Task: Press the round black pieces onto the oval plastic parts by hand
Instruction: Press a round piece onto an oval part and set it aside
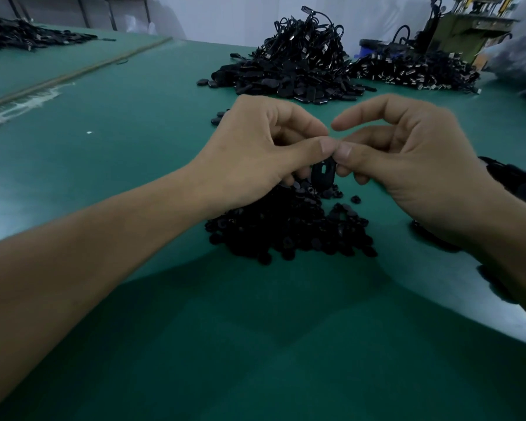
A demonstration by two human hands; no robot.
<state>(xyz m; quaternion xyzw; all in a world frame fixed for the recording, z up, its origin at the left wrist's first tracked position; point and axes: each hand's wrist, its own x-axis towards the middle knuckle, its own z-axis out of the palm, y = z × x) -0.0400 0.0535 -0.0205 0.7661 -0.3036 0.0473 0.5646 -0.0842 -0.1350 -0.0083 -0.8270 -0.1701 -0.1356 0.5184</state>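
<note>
The left hand (255, 153) and the right hand (413, 165) have their fingers clamped on one black oval plastic part (323, 174), above a heap of round black pieces (286, 232).

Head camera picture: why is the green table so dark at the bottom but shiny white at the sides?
Head view: a big shadow, probably the person's own, darkens the near green table. Head view again: pale glare flanks that shadow. The left hand and right hand look slightly blurred, and the oval plastic part they pinch is dim.
</note>
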